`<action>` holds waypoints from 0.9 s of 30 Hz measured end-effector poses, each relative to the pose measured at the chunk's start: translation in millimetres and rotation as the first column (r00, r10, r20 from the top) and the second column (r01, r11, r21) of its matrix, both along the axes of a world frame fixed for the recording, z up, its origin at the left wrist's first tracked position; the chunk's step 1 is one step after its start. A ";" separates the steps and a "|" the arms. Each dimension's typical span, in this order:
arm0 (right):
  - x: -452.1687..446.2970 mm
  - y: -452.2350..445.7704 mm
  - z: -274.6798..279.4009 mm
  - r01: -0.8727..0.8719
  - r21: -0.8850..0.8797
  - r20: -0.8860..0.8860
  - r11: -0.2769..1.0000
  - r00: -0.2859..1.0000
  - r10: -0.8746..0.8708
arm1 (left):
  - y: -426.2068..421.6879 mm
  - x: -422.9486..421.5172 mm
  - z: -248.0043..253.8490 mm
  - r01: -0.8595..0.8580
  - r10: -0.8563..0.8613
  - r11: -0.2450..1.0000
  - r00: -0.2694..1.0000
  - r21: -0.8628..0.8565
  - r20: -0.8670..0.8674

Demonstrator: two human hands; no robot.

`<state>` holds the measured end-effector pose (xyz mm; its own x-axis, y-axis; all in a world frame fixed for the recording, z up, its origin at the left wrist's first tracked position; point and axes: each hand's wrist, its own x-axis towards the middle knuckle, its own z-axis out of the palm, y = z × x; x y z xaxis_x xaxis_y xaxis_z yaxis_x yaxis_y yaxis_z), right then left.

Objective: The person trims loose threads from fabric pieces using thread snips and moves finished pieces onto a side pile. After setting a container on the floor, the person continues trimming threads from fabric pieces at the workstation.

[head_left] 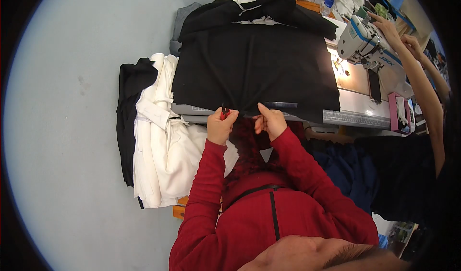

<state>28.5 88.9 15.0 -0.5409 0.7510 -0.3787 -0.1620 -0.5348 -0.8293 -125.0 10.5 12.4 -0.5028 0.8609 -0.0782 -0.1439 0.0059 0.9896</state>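
Black fabric (278, 64) lies spread over the table in front of me, its near edge hanging at the table's front. My left hand (221, 128) is closed around small red-handled thread snips (224, 112), whose dark tip points away from me over the cloth. At the same edge, a little to the right, my right hand (273, 123) has its thumb and fingers pinched at the black fabric. Between the two hands the cloth is drawn into creases. A dark shiny strip (281, 105) lies on the cloth just beyond my right hand.
White fabric bundles (161, 165) and a black cloth (129, 108) hang at the left. More black fabric (269, 4) is heaped at the back. On the right are a sewing machine (360, 40), a ruler (357, 119), a phone (374, 86), a pink box (401, 112) and another person's arms (422, 86).
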 end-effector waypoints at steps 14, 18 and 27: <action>7.0 23.4 46.9 -0.068 0.425 0.211 0.902 0.977 -0.026 | 8.5 -5.5 9.7 -0.136 0.165 0.983 0.949 0.123 -0.270; -1.1 30.7 56.9 -0.004 0.459 0.172 0.888 0.981 -0.085 | 11.4 -1.5 26.3 -0.127 0.294 0.934 0.804 0.333 -0.517; -13.5 51.9 67.0 0.136 0.659 0.131 0.740 0.948 -0.290 | 20.8 -20.5 13.4 -0.170 0.378 0.922 0.595 0.348 -0.710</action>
<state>15.0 140.8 82.0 -0.3020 0.9424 0.1440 0.0127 0.1550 -0.9878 -145.5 31.3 25.9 -0.5071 0.6105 0.6084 0.6907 -0.1344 0.7105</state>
